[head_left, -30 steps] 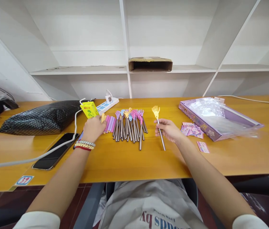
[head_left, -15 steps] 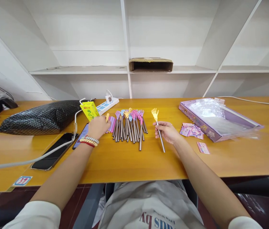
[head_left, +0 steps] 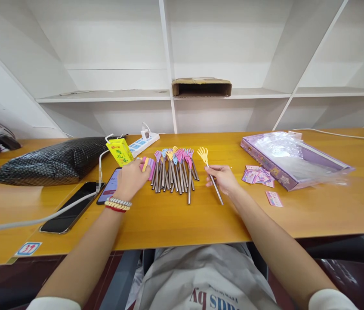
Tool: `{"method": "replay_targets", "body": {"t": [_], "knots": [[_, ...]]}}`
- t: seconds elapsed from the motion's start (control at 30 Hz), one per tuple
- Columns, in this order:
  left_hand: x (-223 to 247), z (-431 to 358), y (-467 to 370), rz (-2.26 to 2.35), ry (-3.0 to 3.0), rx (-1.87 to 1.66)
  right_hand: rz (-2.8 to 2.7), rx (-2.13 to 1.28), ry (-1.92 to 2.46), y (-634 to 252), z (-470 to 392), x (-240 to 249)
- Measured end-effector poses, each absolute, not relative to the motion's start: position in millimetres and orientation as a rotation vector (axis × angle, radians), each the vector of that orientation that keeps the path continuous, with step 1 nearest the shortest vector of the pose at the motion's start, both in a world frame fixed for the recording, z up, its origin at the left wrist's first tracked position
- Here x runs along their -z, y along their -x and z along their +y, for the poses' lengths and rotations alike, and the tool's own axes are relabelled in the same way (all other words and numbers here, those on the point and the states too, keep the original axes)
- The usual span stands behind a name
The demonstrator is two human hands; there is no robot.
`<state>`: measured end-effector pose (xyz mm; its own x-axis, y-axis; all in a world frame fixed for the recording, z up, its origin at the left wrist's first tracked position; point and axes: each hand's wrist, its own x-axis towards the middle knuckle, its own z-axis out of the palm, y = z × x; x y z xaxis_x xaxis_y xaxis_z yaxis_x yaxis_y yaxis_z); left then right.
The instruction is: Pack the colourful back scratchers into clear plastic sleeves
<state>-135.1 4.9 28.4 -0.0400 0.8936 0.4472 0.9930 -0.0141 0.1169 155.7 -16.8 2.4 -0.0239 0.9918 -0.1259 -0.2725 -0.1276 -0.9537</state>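
My right hand [head_left: 223,177] is closed around the metal rod of a yellow back scratcher [head_left: 214,187], its claw-shaped head up and tilted to the left. On the left, my left hand [head_left: 130,177] pinches a short yellow tube [head_left: 145,165], held over several pink and purple tubes [head_left: 151,165] on the table. Between the hands lies a pile of back scratchers [head_left: 176,175] with metal rods and pink, blue, purple and yellow heads. One pink-headed back scratcher [head_left: 189,185] sticks out nearer to me than the others.
Two phones [head_left: 72,209] and a white cable [head_left: 56,217] lie left. Behind them are a black bubble-wrapped package [head_left: 53,161], a yellow drink carton [head_left: 120,151] and a power strip [head_left: 145,143]. Right are small cards [head_left: 256,175] and a purple box [head_left: 274,170] with clear plastic.
The yellow back scratcher in my right hand leans further to the left. My left hand has turned a little, and the yellow tube now sits lower, in front of the purple tubes.
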Motion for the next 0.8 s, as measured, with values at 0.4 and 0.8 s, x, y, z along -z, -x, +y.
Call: {"method": "replay_targets", "body": {"t": [0.4,0.8], "knots": [[-24,-52,106,-1.869,2.496,0.787,-1.871,-0.652,1.508,-93,36,-18],[1,-124,167,-2.178,2.099,1.131,-1.996,-0.888,1.261,-65,69,-2]]}}
